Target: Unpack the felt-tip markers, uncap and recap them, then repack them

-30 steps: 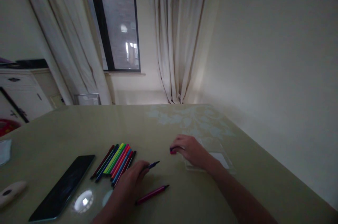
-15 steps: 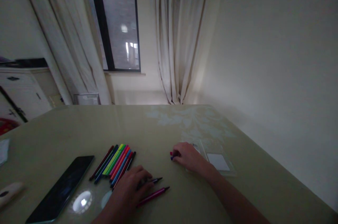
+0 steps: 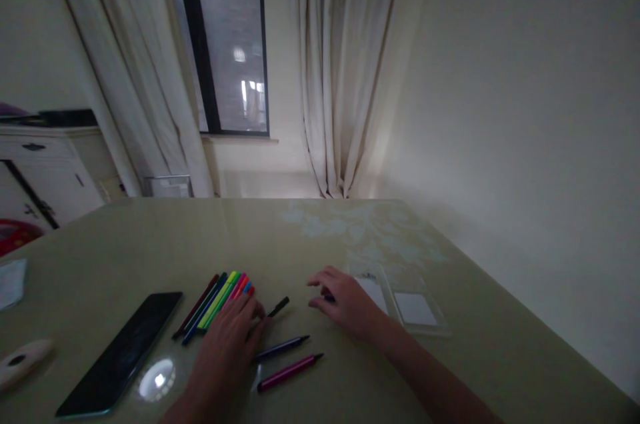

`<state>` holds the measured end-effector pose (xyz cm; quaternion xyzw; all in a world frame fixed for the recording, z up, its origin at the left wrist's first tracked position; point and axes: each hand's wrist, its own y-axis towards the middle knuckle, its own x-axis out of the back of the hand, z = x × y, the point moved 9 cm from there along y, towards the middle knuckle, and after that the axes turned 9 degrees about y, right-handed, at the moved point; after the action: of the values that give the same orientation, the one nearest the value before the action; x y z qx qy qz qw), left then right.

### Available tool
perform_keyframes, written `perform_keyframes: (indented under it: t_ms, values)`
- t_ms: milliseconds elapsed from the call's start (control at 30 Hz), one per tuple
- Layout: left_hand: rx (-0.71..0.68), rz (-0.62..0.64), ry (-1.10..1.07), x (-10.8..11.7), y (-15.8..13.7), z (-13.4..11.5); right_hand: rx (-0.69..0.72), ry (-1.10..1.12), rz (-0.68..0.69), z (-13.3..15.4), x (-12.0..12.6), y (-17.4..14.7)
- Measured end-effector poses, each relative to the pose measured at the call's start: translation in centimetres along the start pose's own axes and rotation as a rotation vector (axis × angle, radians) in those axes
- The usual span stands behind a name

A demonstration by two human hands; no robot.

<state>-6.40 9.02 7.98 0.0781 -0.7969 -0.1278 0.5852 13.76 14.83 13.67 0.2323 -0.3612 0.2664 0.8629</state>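
Note:
My left hand [image 3: 230, 334] is closed at the right side of a row of felt-tip pens [image 3: 220, 297], covering part of it. A black felt-tip pen [image 3: 279, 307] sticks out past its thumb and fingers, pointing right. My right hand [image 3: 347, 301] is nearby, thumb and forefinger apart at the tips. A small dark piece, seemingly a pen cap [image 3: 329, 297], is tucked inside its fingers. Between the hands and nearer to me lie a dark blue pen [image 3: 283, 348] and a magenta pen [image 3: 290, 373], both uncapped and pointing right.
A clear plastic case [image 3: 437, 324] with white inserts lies open beyond my right wrist. To the left are a black phone [image 3: 120, 354] and a pale oval object [image 3: 23, 363]. The table [image 3: 200, 231] reaches towards a curtained window, with a wall on the right.
My left hand has left the dark blue pen and moved left and up to the black pen, which now lies askew from the row. My right hand's fingertips have spread.

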Motion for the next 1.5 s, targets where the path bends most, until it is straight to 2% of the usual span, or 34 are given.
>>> perform_keyframes:
  t_ms: [100, 233, 367, 567, 767, 1067, 1267, 1333, 1400, 1500]
  values:
    - [-0.034, 0.027, -0.131, -0.3, 0.0, -1.7, 0.112, 0.047, 0.037, 2.1, -1.0, -0.2]
    - [-0.041, 0.101, -0.327, -1.0, -0.1, -3.0, 0.146, 0.034, 0.134, 2.6, -2.2, -0.4]
    - [-0.053, 0.148, -0.444, -1.2, 0.2, -4.3, 0.186, 0.022, 0.126, 2.1, -1.1, -0.1]
    - [0.033, 0.183, -0.484, -0.6, 0.4, -5.5, 0.248, 0.086, 0.089, 1.8, 0.6, 0.0]
    - [0.033, 0.222, -0.461, -0.5, 0.4, -5.6, 0.239, 0.19, 0.092, 1.7, 0.6, 0.2]
    - [0.066, 0.251, -0.419, -0.2, 0.3, -5.4, 0.275, 0.227, 0.065, 1.7, 0.8, 0.9]
    - [0.071, 0.245, -0.493, -0.4, 0.3, -5.5, 0.265, 0.208, 0.063, 1.7, 0.5, 1.1]
    - [0.058, 0.244, -0.509, -0.3, 0.2, -5.3, 0.245, 0.218, 0.064, 1.3, 1.1, 1.2]
    - [0.064, 0.215, -0.495, 0.0, 0.1, -4.6, 0.21, 0.242, 0.009, 0.2, 2.9, 1.2]
    - [0.088, 0.095, -0.462, 0.9, 0.3, -2.9, 0.123, 0.25, -0.213, -2.4, 6.9, 0.8]
